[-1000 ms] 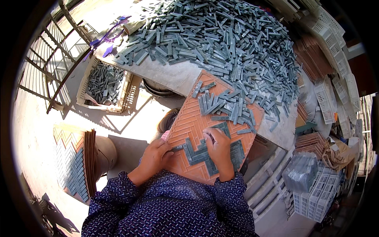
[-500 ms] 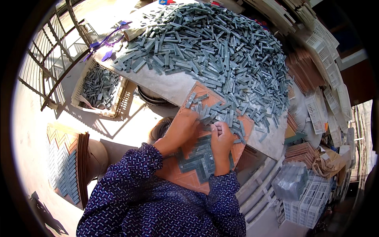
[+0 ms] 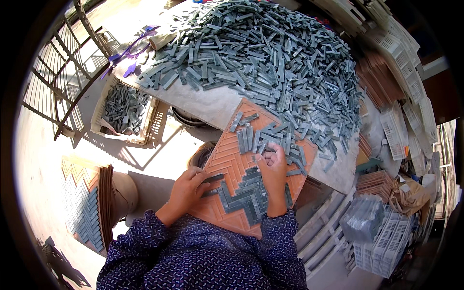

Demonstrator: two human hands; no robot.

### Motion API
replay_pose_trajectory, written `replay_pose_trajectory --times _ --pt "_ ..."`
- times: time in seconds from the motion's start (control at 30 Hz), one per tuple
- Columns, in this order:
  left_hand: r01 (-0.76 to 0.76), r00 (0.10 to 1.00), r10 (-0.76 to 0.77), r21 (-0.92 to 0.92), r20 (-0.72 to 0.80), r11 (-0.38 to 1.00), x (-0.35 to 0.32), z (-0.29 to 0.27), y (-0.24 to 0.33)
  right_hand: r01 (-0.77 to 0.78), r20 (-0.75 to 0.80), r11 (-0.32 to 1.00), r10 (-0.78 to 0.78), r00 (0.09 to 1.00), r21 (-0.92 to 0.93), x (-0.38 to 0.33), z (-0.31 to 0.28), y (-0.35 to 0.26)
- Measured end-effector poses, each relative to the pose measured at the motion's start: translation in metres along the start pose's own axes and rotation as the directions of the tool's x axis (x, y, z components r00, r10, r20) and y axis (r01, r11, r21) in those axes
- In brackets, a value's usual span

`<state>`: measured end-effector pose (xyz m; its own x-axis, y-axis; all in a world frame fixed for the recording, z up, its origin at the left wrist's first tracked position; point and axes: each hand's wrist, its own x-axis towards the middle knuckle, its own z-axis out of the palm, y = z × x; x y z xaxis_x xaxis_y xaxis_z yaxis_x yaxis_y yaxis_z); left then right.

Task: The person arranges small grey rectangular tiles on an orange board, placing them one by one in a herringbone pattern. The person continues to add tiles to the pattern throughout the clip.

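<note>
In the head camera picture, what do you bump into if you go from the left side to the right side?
Finished herringbone tile sheet → white crate of grey tiles → left hand → orange tray → right hand → clear wrapped bundle → white crates.

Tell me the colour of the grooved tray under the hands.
Orange-terracotta grooved tray, herringbone grooves; seen in the head view.

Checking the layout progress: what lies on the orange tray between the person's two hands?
In the head view, laid grey tiles in a zigzag fill the orange tray between the left hand and right hand.
</note>
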<state>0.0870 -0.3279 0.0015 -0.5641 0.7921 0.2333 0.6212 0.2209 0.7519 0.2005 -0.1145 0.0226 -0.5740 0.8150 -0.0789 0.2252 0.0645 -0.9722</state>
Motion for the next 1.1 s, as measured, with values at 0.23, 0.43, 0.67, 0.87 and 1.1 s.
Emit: replay_pose_trajectory --times 0.23,0.43,0.67,0.87,1.1 --pt "-0.126 0.991 0.125 0.016 0.056 0.992 -0.006 0.003 -0.006 -0.053 0.163 0.988 0.029 0.986 0.146 -0.042 -0.015 -0.012" --pt "-0.101 0.993 0.092 0.129 0.072 0.987 -0.006 -0.006 0.004 -0.045 0.272 0.985 -0.002 0.962 0.166 -0.049 -0.005 -0.004" --pt "-0.067 0.994 0.056 0.117 0.091 0.991 -0.013 -0.009 -0.004 -0.011 0.3 0.993 -0.025 0.954 0.119 -0.053 0.002 0.0" --pt "0.012 0.993 -0.021 0.078 0.113 0.997 -0.024 -0.02 0.003 -0.048 0.295 0.996 0.024 0.955 0.073 -0.053 0.009 0.006" --pt "-0.036 0.996 0.033 0.042 0.081 0.998 -0.031 -0.007 -0.001 -0.09 0.26 0.995 0.074 0.963 0.05 -0.048 0.013 0.006"
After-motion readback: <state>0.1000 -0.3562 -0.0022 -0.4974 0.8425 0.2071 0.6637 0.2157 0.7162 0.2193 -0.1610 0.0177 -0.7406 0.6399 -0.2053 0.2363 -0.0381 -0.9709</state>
